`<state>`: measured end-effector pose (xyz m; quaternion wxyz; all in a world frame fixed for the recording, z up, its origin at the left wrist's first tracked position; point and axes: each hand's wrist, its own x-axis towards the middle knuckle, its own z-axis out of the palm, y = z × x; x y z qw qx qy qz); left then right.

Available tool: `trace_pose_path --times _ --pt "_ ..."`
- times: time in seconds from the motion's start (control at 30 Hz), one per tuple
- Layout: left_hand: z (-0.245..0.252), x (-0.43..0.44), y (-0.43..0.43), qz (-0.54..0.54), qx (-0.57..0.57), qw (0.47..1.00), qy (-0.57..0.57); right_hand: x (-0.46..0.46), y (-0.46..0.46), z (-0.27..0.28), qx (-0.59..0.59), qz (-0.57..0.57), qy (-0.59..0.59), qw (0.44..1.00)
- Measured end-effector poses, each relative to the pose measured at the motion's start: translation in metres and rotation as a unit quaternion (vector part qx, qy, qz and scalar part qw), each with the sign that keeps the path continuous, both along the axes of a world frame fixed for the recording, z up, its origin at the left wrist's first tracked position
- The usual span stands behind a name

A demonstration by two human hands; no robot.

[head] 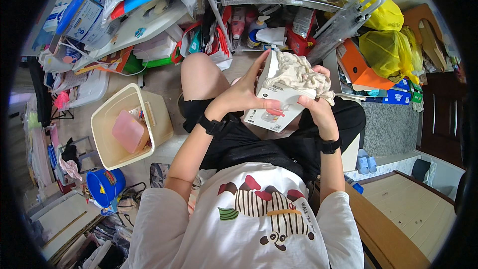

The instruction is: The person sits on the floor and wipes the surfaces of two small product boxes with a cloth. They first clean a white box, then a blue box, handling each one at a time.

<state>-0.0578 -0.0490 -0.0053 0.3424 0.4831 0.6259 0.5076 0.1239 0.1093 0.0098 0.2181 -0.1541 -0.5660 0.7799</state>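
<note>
Between my two hands, above my lap, is a white cardboard box (pixel 276 106) with a picture of a cup printed on its side. My left hand (pixel 250 86) grips the box's left side, thumb across the printed face. At the right, my right hand (pixel 317 104) holds the other side, its thumb on the box edge and its fingers around the crumpled cloth. The cream patterned cloth (pixel 298 73) bulges out over the box's top and hangs past its right edge. How much cloth lies inside the box is hidden.
A cream plastic bin (pixel 162 130) holding a pink container (pixel 129 130) stands on the floor to my left. Beyond it is a blue bucket (pixel 104 190). Ahead rises a metal rack (pixel 276 2) with bottles and packets. Yellow bags (pixel 386 52) and an orange box (pixel 360 69) sit at right.
</note>
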Motion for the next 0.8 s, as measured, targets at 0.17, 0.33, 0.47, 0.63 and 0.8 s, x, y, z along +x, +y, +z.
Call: trace_pose_path --times 0.17,0.33,0.47,0.63,0.8 --pt "-0.007 0.009 0.0 0.053 -0.021 0.998 -0.036 -0.01 0.007 0.001 0.002 -0.049 0.003 0.999" --pt "-0.017 0.014 -0.003 0.072 -0.017 0.996 -0.041 -0.001 0.016 0.009 0.212 -0.086 -0.09 0.969" --pt "-0.009 0.017 -0.013 0.114 -0.009 0.989 -0.097 0.002 0.027 0.003 0.093 -0.253 -0.114 0.956" --pt "0.022 0.008 -0.051 0.29 0.089 0.941 -0.15 -0.009 0.032 -0.031 -0.105 -0.207 -0.088 0.969" --pt "0.051 -0.006 -0.097 0.422 0.154 0.867 -0.216 -0.065 -0.007 -0.1 -0.153 -0.015 -0.196 0.968"
